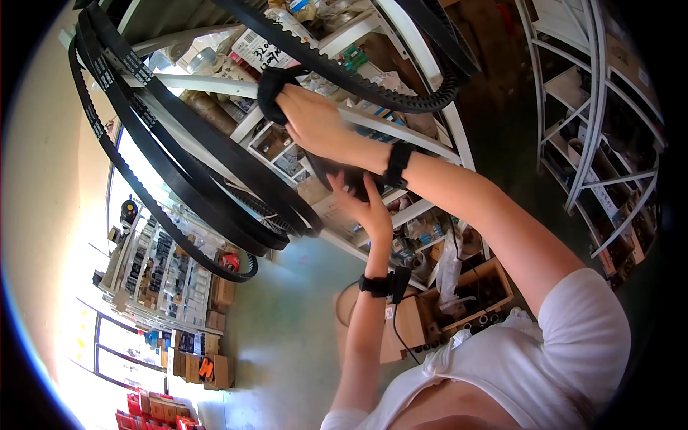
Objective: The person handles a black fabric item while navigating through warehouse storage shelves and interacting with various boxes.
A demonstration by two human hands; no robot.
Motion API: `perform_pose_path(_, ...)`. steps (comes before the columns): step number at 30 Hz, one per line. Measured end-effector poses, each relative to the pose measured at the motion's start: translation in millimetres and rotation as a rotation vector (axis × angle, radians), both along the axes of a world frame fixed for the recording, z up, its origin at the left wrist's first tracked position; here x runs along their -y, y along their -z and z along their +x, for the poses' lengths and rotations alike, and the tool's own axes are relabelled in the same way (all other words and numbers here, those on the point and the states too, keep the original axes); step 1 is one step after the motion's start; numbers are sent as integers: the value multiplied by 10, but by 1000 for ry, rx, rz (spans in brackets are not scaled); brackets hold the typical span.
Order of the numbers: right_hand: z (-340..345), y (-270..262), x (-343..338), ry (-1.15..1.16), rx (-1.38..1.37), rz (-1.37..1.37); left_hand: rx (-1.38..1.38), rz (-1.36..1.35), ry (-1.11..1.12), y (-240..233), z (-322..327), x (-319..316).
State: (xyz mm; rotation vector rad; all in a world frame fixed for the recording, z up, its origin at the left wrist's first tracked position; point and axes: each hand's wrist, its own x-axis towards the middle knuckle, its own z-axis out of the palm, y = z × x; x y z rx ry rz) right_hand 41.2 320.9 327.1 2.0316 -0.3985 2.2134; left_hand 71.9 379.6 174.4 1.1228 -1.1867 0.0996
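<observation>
My right hand (314,121) is raised at a white metal shelf rail (215,85), its fingers curled on a black band (273,97). The knuckles face up, so the fingertips are hidden. Below that wrist hangs a dark, blurred strip (322,169); whether it is part of the same band I cannot tell. My left hand (363,207) is lower, palm up, its fingers spread just under this strip. Whether they touch it is unclear. Ribbed black rubber drive belts (215,209) hang in long loops to the left. Another toothed belt (344,75) loops overhead.
Behind my hands, a white metal rack (371,121) holds bagged parts and a carton (263,51) with handwriting. An open wooden crate (484,293) stands on the floor beside me. More shelving (586,123) is at right. Stocked display shelves (166,274) line the left.
</observation>
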Motion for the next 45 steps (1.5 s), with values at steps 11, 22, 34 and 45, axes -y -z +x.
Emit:
perform_pose_path(11,-551,904,85,115,-80,338,440,272,-269,421,-209,125)
perform_pose_path(22,-1385,2054,-28,301,-220,465,655,381,-35,1076,-484,118)
perform_pose_path(34,-1385,2200,-122,375,-276,591,839,392,58,1316,-361,152)
perform_pose_path(45,-1555,2413,-424,220,-218,627,825,295,79,1350,-342,181)
